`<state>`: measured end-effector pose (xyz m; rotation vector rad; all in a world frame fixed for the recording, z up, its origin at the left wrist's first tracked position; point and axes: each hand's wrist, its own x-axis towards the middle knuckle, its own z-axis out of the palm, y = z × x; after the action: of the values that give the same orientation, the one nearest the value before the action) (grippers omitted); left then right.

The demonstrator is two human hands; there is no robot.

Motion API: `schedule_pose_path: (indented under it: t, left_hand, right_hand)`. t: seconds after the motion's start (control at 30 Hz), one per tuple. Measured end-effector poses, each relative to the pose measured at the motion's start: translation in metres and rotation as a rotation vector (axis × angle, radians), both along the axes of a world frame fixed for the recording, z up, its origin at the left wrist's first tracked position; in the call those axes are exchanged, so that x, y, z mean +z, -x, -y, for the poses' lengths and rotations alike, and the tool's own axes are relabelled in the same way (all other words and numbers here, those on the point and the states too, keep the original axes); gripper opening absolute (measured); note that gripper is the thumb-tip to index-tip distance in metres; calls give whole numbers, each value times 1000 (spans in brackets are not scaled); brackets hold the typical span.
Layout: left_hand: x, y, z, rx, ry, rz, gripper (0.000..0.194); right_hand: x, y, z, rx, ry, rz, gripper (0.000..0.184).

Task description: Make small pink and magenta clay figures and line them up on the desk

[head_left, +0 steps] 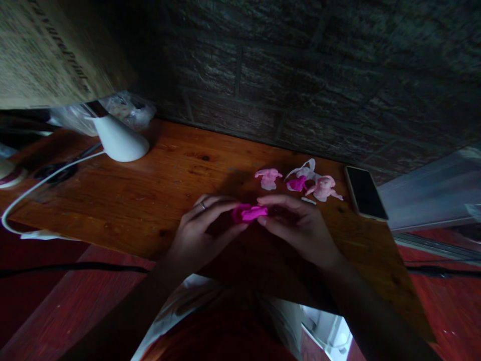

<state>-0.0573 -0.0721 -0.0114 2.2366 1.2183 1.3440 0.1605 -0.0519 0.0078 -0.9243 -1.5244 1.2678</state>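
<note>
Above the front part of the wooden tabletop, my left hand [205, 228] and my right hand [298, 223] meet at a bright magenta piece of modelling clay [253, 213]. The thumb and fingers of each hand pinch it from opposite sides. Its left part looks darker and rounder, its right part brighter and folded; the fine shape is blurred. A ring shows on a left finger. Just beyond my right hand lie a small light pink figure [268, 178], a magenta piece [296, 183] and another pink figure [325, 188] with outstretched limbs.
White wrapping [306, 170] lies among the pink pieces. A phone [365, 193] rests near the table's right edge. At the left stands a white lamp base [126, 143] with a cable, under a printed shade [56, 55]. A dark brick-patterned wall [263, 85] borders the table's back.
</note>
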Motion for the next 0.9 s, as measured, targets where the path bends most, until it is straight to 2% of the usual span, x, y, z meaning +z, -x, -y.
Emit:
schedule_pose_path:
  t: [0.1,0.2,0.3,0.4,0.53,0.67,0.77,0.9]
  left_hand:
    - [7,-3,10,17,41,99,32]
    - [10,-5,17,-5,194,252,35]
    - [11,-8,19,-23,378,431,30]
    - [11,-12,18,13,475,535,23]
    - [9,-20,17,124,474,613,15]
    - [6,-32,18,236,344,596,12]
    - [6,-41,20,239,242,559,16]
    - [10,-50,24,211,306,615,19]
  right_hand:
    - [2,2,2,13,37,-56,34]
    - [4,4,5,38,43,-100,37]
    - [5,6,8,59,9,-110,38]
    - [6,8,10,40,-67,-67,36]
    - [8,12,13,-78,-273,121,29]
    - [8,16,16,-199,-444,272,22]
    - [6,17,18,-279,-509,317,22]
    - [5,16,18,-354,-546,350,23]
